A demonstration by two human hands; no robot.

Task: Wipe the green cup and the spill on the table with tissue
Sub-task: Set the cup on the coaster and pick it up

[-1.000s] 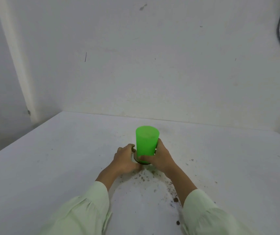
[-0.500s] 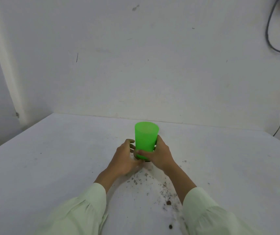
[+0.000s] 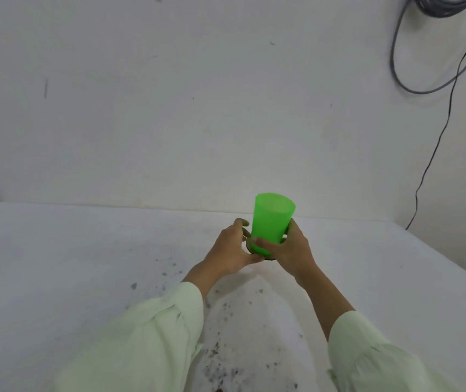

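Note:
A bright green plastic cup (image 3: pixel 272 222) is lifted slightly off the white table (image 3: pixel 56 264) and tilted to the right. My right hand (image 3: pixel 289 250) wraps its lower part from the right. My left hand (image 3: pixel 230 247) cups its base from the left, and a dark ring shows under the base between both hands. Dark specks of spill (image 3: pixel 220 355) lie scattered on the table between my forearms and toward the left. No tissue is visible.
The white wall stands close behind the table's far edge. Grey cables (image 3: pixel 435 80) hang coiled on the wall at the upper right, with one thin wire running down past the table's right edge.
The cup has come up off the table and leans to the right, held by both hands. The view has shifted, showing more of the cables.

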